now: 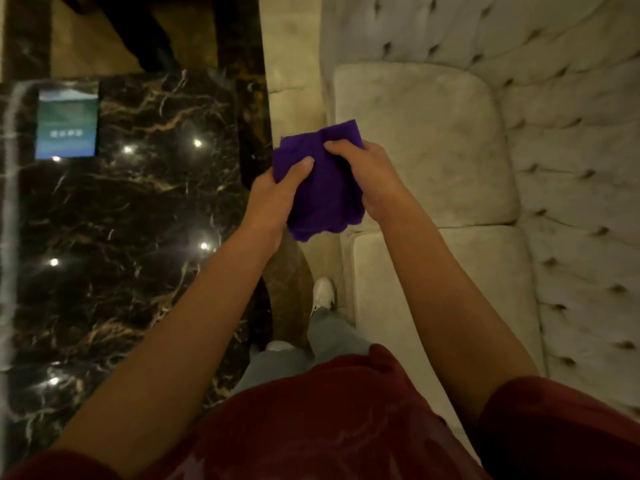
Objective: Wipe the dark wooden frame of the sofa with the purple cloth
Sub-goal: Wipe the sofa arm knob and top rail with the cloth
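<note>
I hold a folded purple cloth [322,181] in front of me with both hands, above the gap between the table and the sofa. My left hand [277,195] grips its left side, thumb on top. My right hand [370,174] grips its right side, fingers curled over the upper edge. The cream tufted sofa [571,168] fills the right side, with two seat cushions [422,133] below my right arm. No dark wooden frame of the sofa shows in this view.
A glossy dark marble table [138,220] takes up the left, carrying a blue-green card or booklet [67,124] near its far end. My legs and white shoes [323,292] stand in the narrow beige floor strip between table and sofa.
</note>
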